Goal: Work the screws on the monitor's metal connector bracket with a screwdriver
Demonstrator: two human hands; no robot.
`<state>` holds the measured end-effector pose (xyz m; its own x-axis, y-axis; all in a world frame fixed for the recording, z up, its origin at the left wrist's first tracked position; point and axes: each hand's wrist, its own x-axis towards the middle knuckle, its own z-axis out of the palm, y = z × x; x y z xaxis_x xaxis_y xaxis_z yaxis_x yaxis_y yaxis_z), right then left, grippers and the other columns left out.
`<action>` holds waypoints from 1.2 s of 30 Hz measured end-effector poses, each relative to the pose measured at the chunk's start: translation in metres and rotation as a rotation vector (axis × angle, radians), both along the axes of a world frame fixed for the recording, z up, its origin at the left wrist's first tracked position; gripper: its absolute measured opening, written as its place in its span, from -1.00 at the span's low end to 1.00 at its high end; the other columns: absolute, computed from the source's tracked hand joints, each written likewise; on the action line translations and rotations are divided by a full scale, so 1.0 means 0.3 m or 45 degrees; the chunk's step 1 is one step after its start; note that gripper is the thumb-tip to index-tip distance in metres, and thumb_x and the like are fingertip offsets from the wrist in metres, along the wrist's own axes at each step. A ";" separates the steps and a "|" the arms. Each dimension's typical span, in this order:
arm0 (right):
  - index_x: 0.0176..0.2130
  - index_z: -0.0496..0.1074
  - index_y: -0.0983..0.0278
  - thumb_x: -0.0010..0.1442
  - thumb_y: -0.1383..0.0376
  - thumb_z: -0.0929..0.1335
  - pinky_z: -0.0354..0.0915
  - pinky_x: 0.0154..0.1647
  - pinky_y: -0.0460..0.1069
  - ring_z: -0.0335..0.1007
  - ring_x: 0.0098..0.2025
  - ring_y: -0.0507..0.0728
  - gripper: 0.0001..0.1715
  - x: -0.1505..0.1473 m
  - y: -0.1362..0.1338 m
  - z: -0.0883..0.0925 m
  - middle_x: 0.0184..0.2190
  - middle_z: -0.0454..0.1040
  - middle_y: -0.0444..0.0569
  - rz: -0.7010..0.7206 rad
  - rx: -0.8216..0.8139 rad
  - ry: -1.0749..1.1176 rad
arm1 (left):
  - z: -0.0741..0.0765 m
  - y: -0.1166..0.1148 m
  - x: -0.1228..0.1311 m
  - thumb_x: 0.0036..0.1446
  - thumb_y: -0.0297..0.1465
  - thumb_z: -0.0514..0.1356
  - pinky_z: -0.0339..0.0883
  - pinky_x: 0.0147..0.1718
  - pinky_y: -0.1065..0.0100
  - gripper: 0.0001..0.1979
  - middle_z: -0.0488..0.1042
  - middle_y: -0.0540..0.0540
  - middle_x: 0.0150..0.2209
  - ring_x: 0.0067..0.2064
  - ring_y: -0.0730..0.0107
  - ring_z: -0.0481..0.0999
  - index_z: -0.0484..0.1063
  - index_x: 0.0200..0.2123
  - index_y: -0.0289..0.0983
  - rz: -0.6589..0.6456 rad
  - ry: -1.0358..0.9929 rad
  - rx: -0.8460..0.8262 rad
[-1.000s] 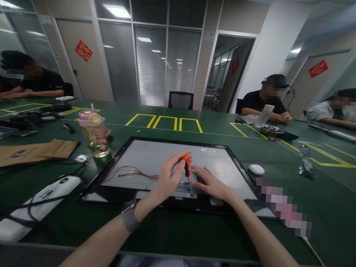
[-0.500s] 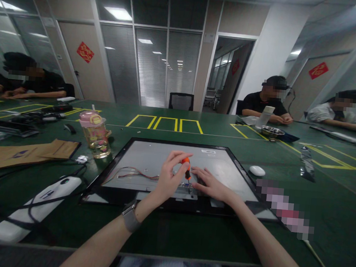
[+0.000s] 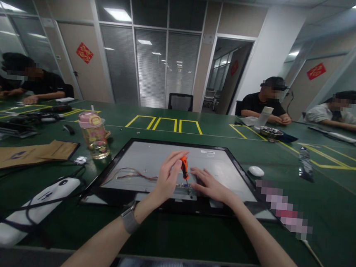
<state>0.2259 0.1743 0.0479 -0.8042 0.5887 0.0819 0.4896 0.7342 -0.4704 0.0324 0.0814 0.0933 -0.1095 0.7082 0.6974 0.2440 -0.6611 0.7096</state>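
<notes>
In front of me a flat display panel lies with its grey metal back facing up, framed in black. My left hand grips an orange and black screwdriver, fingers along its handle. The tool leans, with its shaft pointing down at a small circuit board by the near edge of the panel. Flat on the metal just right of the screwdriver rests my right hand, fingers spread and nothing held. Thin coloured wires run across the metal to the left of my hands.
Left of the panel stand a pink-lidded bottle, a brown paper envelope and a white device wrapped in black cable. A white mouse and a dark foil bag lie to the right. Several people sit across the table.
My left hand and the screwdriver handle have shifted slightly left, and the handle now leans more to the left. My right hand stays on the panel.
</notes>
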 end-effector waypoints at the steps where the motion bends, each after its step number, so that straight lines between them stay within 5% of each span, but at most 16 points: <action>1: 0.26 0.14 0.18 0.30 -0.11 0.17 -0.33 0.34 0.26 -0.07 0.33 0.27 -0.30 0.000 0.000 -0.001 0.31 0.09 0.02 0.002 0.002 -0.002 | 0.000 0.000 0.002 0.31 -0.35 -0.04 0.32 -0.03 0.27 -0.67 0.42 -0.18 0.00 -0.04 0.32 0.48 0.42 0.02 -0.25 -0.006 -0.008 0.002; 9: 0.28 0.10 0.20 0.30 -0.13 0.15 -0.34 0.35 0.24 -0.09 0.34 0.26 -0.26 0.001 0.000 -0.002 0.31 0.07 0.03 0.015 0.018 -0.016 | -0.004 0.008 0.007 0.16 -0.35 0.20 0.33 -0.19 0.36 -0.81 0.37 -0.06 -0.32 -0.25 0.42 0.41 0.52 -0.17 -0.24 0.157 0.074 0.082; 15: 0.27 0.12 0.20 0.29 -0.13 0.16 -0.32 0.34 0.26 -0.11 0.34 0.28 -0.27 -0.002 -0.003 0.003 0.32 0.05 0.04 -0.008 0.012 -0.015 | -0.005 0.005 -0.004 0.31 -0.38 -0.04 0.34 -0.09 0.28 -0.67 0.39 -0.16 -0.09 -0.11 0.37 0.45 0.42 0.03 -0.23 0.042 0.022 0.036; 22: 0.27 0.11 0.24 0.31 -0.10 0.16 -0.32 0.35 0.25 -0.07 0.33 0.25 -0.27 -0.001 0.002 -0.006 0.30 0.08 0.07 0.012 0.031 -0.023 | 0.002 0.008 0.005 0.18 -0.36 0.18 0.34 -0.17 0.36 -0.78 0.40 -0.07 -0.27 -0.22 0.42 0.44 0.51 -0.12 -0.22 0.187 0.100 0.093; 27: 0.27 0.13 0.23 0.30 -0.10 0.17 -0.31 0.34 0.26 -0.07 0.33 0.27 -0.28 -0.001 0.004 -0.009 0.31 0.08 0.07 -0.001 0.023 -0.015 | -0.005 0.004 0.006 0.29 -0.39 0.01 0.34 -0.07 0.31 -0.69 0.42 -0.17 -0.03 -0.06 0.36 0.47 0.41 0.04 -0.23 0.054 0.038 0.013; 36: 0.24 0.16 0.21 0.30 -0.11 0.16 -0.33 0.34 0.25 -0.07 0.33 0.26 -0.30 -0.002 -0.008 0.008 0.30 0.10 0.06 -0.004 0.014 -0.010 | -0.007 0.009 0.006 0.19 -0.34 0.16 0.34 -0.16 0.36 -0.80 0.35 -0.07 -0.24 -0.21 0.43 0.42 0.52 -0.15 -0.22 0.266 0.052 0.053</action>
